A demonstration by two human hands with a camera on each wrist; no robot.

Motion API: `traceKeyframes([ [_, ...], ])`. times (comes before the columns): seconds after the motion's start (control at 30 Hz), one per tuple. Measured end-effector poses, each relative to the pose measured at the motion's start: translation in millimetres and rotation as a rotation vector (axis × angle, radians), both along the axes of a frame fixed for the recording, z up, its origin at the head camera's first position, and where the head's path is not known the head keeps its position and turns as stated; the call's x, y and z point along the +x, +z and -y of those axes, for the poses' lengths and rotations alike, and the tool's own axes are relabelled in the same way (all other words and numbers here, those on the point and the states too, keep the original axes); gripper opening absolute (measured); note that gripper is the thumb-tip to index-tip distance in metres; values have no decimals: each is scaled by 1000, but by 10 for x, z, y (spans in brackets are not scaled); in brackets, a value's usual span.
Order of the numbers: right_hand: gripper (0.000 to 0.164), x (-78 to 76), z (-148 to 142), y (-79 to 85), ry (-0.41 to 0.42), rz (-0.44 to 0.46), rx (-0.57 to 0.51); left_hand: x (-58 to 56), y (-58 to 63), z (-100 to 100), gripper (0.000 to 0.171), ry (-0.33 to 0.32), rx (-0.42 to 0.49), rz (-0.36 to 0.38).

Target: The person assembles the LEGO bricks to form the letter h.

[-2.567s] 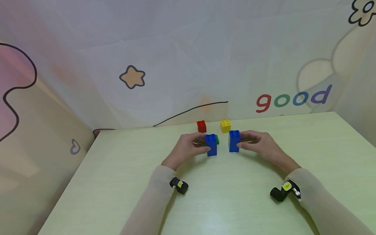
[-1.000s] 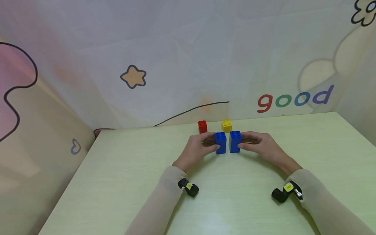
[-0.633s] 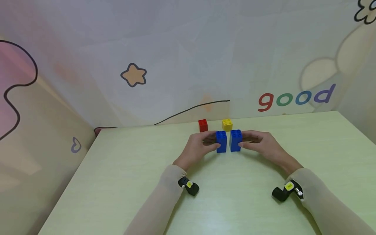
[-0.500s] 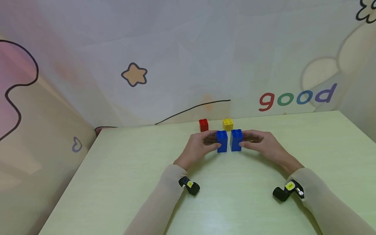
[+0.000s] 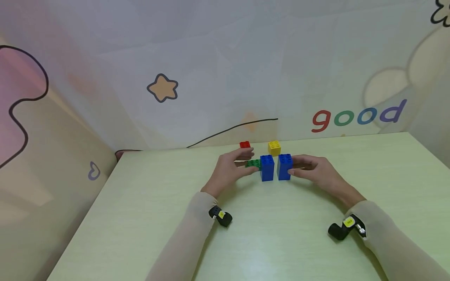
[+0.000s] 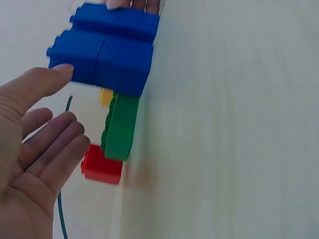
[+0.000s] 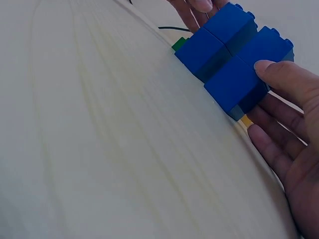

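Two upright blue stacks, each made of two toy building bricks, stand side by side with a narrow gap on the table (image 5: 267, 234). My right hand (image 5: 314, 170) holds the right blue stack (image 5: 284, 168), thumb on its near face and fingers behind. Just left of the left blue stack (image 5: 267, 168), my left hand (image 5: 226, 171) has its fingers spread apart from it; in the left wrist view the thumb tip (image 6: 64, 69) overlaps the stack's edge, and I cannot tell if it touches. A green brick (image 5: 253, 164) lies behind that stack, partly hidden.
Farther back, a red brick (image 5: 245, 144) is partly covered by the left fingers, and a yellow brick (image 5: 274, 148) sits behind the gap between the stacks. A printed backdrop (image 5: 225, 78) rises at the table's rear edge.
The left hand slid its blue stack rightward close to the other one, then let go and drew back left with its fingers opening. The green brick shows again. The right hand keeps its hold.
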State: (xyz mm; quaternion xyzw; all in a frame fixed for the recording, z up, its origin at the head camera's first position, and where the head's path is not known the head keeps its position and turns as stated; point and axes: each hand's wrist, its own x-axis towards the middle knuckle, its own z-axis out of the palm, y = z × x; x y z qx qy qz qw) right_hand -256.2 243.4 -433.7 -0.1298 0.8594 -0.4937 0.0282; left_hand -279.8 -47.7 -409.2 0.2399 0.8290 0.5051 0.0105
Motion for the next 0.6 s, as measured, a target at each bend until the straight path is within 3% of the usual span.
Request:
traceKeyframes([
  [0.2,62,-9,-21,11,6,16,-4,-95,-39,169,52,53,36,5],
  [0.47,64,-19,-30,-9,1,19,-3,-125,-131,216,52,47,60,166],
  [0.6,64,-19,-25,-13,6,15,-1,-145,-177,209,50,56,65,193],
])
